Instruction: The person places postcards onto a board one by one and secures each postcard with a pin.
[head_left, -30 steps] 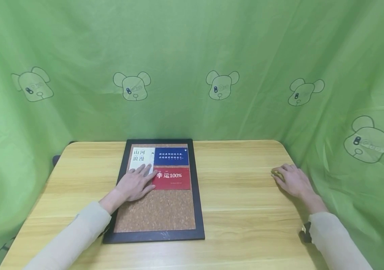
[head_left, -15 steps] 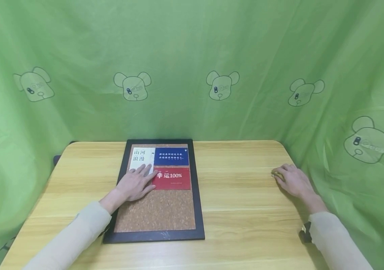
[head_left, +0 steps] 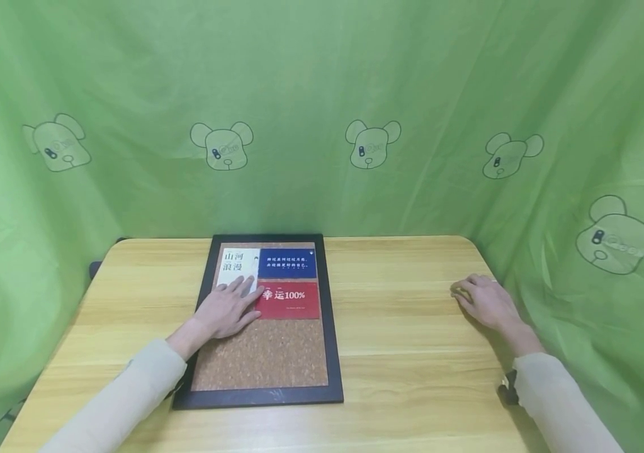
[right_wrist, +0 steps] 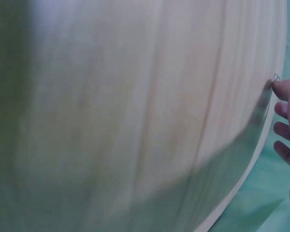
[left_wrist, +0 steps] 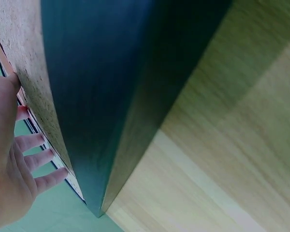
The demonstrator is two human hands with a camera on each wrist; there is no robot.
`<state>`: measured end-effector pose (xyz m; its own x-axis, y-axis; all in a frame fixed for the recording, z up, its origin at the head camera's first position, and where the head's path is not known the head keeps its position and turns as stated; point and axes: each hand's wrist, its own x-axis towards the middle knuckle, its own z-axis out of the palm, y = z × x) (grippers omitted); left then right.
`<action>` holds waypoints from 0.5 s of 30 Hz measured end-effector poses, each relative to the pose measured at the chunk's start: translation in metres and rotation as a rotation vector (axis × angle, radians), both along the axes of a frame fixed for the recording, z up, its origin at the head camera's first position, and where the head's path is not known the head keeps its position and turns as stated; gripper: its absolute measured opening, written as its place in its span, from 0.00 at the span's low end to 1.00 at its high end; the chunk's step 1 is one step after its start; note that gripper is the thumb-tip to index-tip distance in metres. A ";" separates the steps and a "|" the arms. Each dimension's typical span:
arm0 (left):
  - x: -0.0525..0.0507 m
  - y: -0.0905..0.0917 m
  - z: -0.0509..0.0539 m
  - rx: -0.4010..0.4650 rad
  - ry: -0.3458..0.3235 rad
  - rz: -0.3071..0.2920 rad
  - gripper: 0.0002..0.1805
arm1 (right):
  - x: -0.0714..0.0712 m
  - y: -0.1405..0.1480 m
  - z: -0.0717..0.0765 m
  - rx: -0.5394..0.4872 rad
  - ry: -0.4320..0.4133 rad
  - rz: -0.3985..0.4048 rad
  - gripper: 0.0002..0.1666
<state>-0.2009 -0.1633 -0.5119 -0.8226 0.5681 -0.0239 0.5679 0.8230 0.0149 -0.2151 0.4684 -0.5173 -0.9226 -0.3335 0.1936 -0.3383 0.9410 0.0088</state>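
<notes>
My left hand (head_left: 225,310) lies with spread fingers over the left part of the corkboard, touching a white card (head_left: 237,263) and the left edge of a red card (head_left: 289,301). A dark blue card (head_left: 286,263) lies above the red one, with a tiny pale spot at its upper right corner. The corkboard (head_left: 259,358) has a black frame. Near the table's right edge, my right hand (head_left: 487,302) pinches a small, thin, wire-like piece (right_wrist: 276,77) with a triangular outline between thumb and index finger; its exact kind is too small to tell.
The light wooden table (head_left: 401,352) extends between the corkboard and my right hand. A green curtain (head_left: 299,75) printed with bear heads surrounds its back and sides. Black-strapped devices sit at both wrists, partly hidden by the sleeves.
My right hand has shifted slightly to the left, still pinching the small piece. The left hand, cards and corkboard have not visibly moved.
</notes>
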 end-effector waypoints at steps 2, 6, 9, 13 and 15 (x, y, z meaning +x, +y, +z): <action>0.000 0.000 0.000 0.001 -0.001 0.001 0.36 | 0.000 -0.001 -0.001 -0.001 0.004 0.001 0.15; 0.000 0.000 0.001 0.002 -0.003 0.002 0.36 | 0.000 -0.003 -0.002 -0.004 0.005 0.014 0.14; 0.000 0.000 0.001 -0.001 -0.001 0.003 0.36 | 0.001 -0.005 -0.002 -0.002 0.008 0.024 0.15; 0.000 0.000 0.001 -0.002 -0.001 0.004 0.36 | 0.002 -0.007 -0.001 0.008 0.009 0.033 0.15; 0.000 0.000 0.001 -0.002 0.000 0.004 0.36 | 0.002 -0.008 0.000 0.013 0.013 0.035 0.15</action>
<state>-0.2007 -0.1632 -0.5114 -0.8248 0.5649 -0.0249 0.5647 0.8252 0.0134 -0.2128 0.4607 -0.5173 -0.9078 -0.3683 0.2008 -0.3710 0.9283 0.0256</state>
